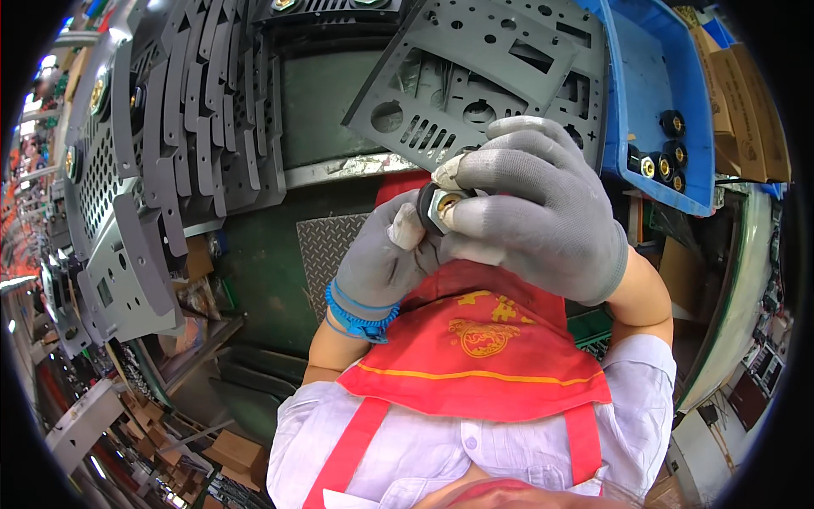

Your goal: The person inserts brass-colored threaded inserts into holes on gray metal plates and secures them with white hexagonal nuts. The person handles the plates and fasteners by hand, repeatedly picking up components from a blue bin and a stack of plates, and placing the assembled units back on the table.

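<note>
Close in front of my red apron, both gloved hands meet around a small round fitting. It has a black ring, a silver hex nut and a brass-coloured centre. My left hand, in a grey glove with pale fingertips, grips the black ring from the left. My right hand, gloved alike, is closed over the nut side, its thumb and fingers pressed on the fitting. The right fingers hide part of it. Just beyond the hands lie grey punched metal panels, overlapping, with round holes, slots and rectangular cut-outs.
A blue plastic bin at the right holds several similar black fittings. Many grey bent panels stand in a row at the left. Cardboard boxes sit beyond the bin. The green bench's worn metal edge runs before me.
</note>
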